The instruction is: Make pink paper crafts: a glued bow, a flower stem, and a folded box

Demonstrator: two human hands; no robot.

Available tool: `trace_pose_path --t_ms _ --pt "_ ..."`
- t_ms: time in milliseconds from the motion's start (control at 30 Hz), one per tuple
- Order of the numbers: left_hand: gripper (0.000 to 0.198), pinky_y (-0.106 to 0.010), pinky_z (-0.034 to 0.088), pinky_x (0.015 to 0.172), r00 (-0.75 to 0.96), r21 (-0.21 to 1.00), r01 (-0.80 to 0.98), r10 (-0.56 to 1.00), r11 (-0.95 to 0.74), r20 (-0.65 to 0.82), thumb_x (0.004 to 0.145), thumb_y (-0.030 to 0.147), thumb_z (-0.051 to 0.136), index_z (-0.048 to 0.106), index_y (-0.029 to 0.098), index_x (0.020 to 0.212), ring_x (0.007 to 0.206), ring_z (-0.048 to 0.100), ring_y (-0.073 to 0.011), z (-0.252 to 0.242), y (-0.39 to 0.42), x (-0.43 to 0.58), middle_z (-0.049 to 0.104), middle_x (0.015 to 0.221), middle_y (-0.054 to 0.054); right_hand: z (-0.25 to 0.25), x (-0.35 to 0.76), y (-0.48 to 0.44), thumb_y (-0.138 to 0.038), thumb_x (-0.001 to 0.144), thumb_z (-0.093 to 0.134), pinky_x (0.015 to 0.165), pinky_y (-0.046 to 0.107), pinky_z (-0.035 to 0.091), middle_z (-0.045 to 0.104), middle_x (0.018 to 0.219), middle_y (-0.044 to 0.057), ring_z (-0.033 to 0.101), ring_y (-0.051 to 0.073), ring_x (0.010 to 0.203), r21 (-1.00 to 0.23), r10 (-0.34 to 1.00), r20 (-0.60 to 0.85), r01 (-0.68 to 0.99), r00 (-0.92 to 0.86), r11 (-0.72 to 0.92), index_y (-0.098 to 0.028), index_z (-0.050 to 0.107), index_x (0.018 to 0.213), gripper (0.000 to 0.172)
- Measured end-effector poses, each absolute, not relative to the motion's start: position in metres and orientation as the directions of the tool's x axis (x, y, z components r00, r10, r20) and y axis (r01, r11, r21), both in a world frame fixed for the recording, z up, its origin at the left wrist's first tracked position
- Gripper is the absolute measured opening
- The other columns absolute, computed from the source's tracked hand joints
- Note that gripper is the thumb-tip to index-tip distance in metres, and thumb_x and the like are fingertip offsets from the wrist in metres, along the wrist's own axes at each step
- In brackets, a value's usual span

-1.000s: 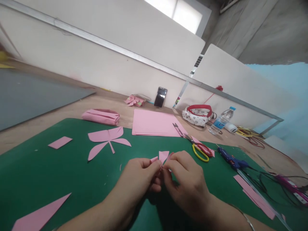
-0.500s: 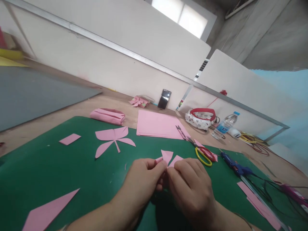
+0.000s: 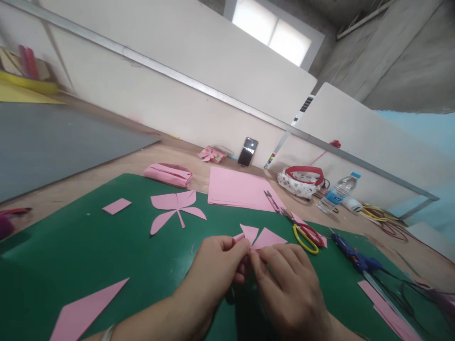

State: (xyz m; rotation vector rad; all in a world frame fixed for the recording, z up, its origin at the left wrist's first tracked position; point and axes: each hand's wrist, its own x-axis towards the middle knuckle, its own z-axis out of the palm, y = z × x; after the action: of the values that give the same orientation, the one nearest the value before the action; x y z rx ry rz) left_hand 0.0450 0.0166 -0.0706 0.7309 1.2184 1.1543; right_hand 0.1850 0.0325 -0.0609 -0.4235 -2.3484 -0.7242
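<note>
My left hand [image 3: 223, 263] pinches a small pink paper piece [image 3: 249, 233] between thumb and fingers. Opposite it, the fingertips of my right hand [image 3: 289, 279] close on the same piece at its middle. Petal-like flaps fan out above my fingers, while the lower part is hidden by my hands. To the left, a pink paper cut-out with several petals and a short stem [image 3: 177, 203] lies flat on the green mat [image 3: 142, 265]. Scissors with red and yellow handles [image 3: 306, 237] rest beyond my right hand.
Pink sheets [image 3: 241, 189] lie behind, with small snips [image 3: 272, 201] on them. A blue glue gun [image 3: 355, 253] with cords and paper strips [image 3: 386, 310] are at right. A phone [image 3: 248, 151], water bottle [image 3: 339, 193] and rolled pink paper [image 3: 168, 175] stand or lie farther back.
My view has shifted slightly, so everything sits a little farther right. My right fingers have slid down, and more of the paper's right flap shows. Both hands still grip it.
</note>
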Motion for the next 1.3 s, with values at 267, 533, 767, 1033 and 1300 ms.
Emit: trace_pose_path --t_ms 267,533,767,1033,1300 --pt "0.029 -0.018 0.032 0.045 -0.012 0.897 -0.318 0.944 0.308 -0.329 0.065 0.039 0.069 0.057 0.014 0.056 0.044 0.042 -0.0056 -0.068 0.017 0.042 0.052 0.051 0.002 -0.059 0.185 0.033 -0.001 0.081 0.055 0.062 0.036 0.042 0.066 0.070 0.013 0.057 0.022 0.071 0.333 0.123 0.670 0.444 -0.732 0.832 -0.004 0.069 0.081 0.014" --pt "0.032 -0.019 0.035 0.048 -0.060 0.920 -0.252 0.944 0.300 -0.325 0.069 0.044 0.068 0.061 0.013 0.063 0.048 0.046 -0.0071 -0.071 0.020 0.040 0.057 0.056 0.000 -0.038 0.205 0.036 -0.001 0.080 0.054 0.061 0.032 0.043 0.063 0.074 0.009 0.056 0.018 0.070 0.087 0.268 0.783 0.526 -0.561 0.846 -0.011 0.069 0.092 0.021" --pt "0.029 -0.017 0.030 0.047 -0.051 0.946 -0.158 0.955 0.283 -0.294 0.079 0.043 0.060 0.056 0.015 0.073 0.049 0.039 -0.0057 -0.069 0.017 0.040 0.049 0.056 0.005 -0.039 0.215 0.044 -0.004 0.082 0.051 0.061 0.031 0.044 0.062 0.077 0.007 0.055 0.017 0.070 -0.050 0.384 0.760 0.541 -0.525 0.839 -0.014 0.068 0.089 0.021" --pt "0.030 -0.018 0.030 0.051 -0.034 0.967 -0.082 0.969 0.241 -0.244 0.078 0.043 0.061 0.056 0.015 0.071 0.055 0.037 -0.0077 -0.065 0.014 0.039 0.051 0.062 0.003 -0.036 0.215 0.037 -0.004 0.083 0.050 0.060 0.031 0.041 0.063 0.076 0.008 0.054 0.017 0.070 -0.056 0.365 0.769 0.512 -0.525 0.857 -0.012 0.068 0.086 0.020" --pt "0.031 -0.020 0.030 0.052 -0.028 0.974 -0.051 0.975 0.221 -0.222 0.076 0.044 0.063 0.060 0.015 0.067 0.055 0.039 -0.0086 -0.064 0.014 0.039 0.054 0.060 0.001 -0.043 0.211 0.035 -0.017 0.088 0.050 0.063 0.030 0.038 0.060 0.075 0.007 0.051 0.016 0.071 -0.254 0.565 0.628 0.545 -0.535 0.799 -0.013 0.065 0.076 0.019"
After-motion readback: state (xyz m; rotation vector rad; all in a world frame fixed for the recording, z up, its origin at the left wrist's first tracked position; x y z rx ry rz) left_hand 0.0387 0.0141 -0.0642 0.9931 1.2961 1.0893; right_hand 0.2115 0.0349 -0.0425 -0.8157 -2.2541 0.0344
